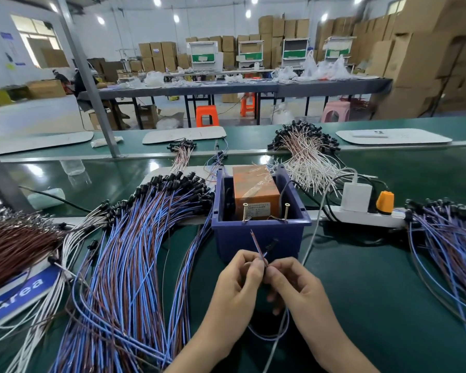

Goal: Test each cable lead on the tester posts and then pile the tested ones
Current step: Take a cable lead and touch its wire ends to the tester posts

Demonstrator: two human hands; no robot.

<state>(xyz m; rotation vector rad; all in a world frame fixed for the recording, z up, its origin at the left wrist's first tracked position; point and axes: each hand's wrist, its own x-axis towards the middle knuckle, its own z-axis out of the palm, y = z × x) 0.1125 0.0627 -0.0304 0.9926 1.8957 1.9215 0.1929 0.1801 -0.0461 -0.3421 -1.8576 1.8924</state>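
Green surface (388,292) fills the lower frame. A large pile of blue and brown cables (124,265) spreads across lower left; a smaller pile (447,251) lies at the right edge. Centre: blue bin (261,232) holding an orange tester box (254,189), with two screw posts (244,212) standing at its near rim. Just below the bin, left hand (237,286) and right hand (293,286) meet, both grips pinched on one cable lead (257,244); its bare tips rise above the fingers, short of the posts.
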